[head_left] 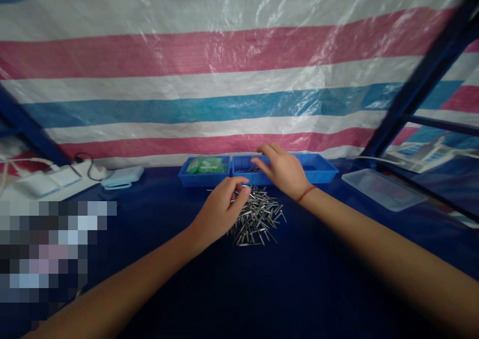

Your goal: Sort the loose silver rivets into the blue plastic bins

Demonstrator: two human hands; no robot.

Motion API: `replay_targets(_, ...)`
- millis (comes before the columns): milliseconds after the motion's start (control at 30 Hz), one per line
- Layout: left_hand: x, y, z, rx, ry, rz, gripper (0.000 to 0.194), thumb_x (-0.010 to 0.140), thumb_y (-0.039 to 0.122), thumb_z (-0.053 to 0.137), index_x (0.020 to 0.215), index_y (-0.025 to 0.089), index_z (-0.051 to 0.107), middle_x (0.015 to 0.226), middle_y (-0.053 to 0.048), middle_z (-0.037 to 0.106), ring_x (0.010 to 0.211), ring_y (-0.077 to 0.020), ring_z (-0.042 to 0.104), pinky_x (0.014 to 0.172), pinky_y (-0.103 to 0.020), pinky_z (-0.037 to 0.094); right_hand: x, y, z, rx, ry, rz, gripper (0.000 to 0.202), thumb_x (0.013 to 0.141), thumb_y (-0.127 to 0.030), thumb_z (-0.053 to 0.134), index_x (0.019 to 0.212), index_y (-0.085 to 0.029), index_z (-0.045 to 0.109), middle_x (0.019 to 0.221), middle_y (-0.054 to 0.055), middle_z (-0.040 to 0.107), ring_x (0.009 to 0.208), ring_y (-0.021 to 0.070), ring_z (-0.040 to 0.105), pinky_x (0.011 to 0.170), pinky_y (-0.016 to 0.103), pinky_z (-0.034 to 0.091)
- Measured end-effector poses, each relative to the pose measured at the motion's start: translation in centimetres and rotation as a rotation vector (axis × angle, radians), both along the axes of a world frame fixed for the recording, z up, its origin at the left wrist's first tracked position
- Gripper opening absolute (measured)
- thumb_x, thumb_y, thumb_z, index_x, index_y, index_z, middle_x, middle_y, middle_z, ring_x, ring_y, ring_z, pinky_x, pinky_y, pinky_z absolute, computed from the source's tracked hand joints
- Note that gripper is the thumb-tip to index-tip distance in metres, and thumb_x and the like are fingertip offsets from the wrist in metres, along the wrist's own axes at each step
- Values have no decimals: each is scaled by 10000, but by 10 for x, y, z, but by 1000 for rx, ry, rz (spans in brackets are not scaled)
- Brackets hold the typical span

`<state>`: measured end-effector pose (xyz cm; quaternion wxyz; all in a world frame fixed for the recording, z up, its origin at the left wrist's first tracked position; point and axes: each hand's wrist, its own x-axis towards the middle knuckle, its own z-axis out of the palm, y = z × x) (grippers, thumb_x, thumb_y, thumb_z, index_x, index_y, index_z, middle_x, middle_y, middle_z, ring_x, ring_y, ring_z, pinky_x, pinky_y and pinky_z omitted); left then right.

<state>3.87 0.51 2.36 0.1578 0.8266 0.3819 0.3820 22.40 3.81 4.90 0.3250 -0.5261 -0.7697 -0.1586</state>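
Observation:
A loose pile of silvery pop rivets lies on the dark blue table. My left hand is at the pile's left side, its thumb and fingers curled around some rivets; how many is hidden. Over the long blue tray behind the pile, my right hand hangs with fingers apart and nothing visible in them. A few rivets lie in that tray below its fingertips. The right hand is slightly blurred.
Left of the long tray stands a smaller blue tray holding green packets. A translucent plastic lid lies at right. A light blue case and white power strip sit at left. Striped sheeting hangs behind.

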Motion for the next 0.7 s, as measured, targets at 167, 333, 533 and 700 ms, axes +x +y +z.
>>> replay_targets(167,-7,-2,-12,109,171,-35,149,901,261,474,984,200,582,957,-25,606,909,-184,540,823,-375,406,4,-10,-7,-143,87,19,392,888,-474,406,1062,-153,547,935,100,638,754,202,601,631,322,425)
replay_targets(333,-7,-2,-12,188,252,-40,138,895,246,481,942,211,606,983,-24,613,912,-190,533,796,-369,393,30,-39,-15,-402,170,66,247,872,-312,418,840,-157,606,753,52,640,640,154,563,618,304,402)
replay_targets(533,-12,-6,-19,239,260,-39,139,883,216,490,972,211,597,989,-26,620,942,-196,533,800,-375,389,47,-47,-20,-645,51,221,133,750,-164,497,697,-157,619,655,19,626,563,114,536,545,255,378)
replay_targets(700,-9,-10,6,344,299,-108,158,875,227,501,1003,193,587,1010,-47,605,945,-201,538,786,-370,414,44,-53,-21,-717,-17,216,148,756,-245,540,636,-163,569,584,8,569,505,101,477,486,245,307)
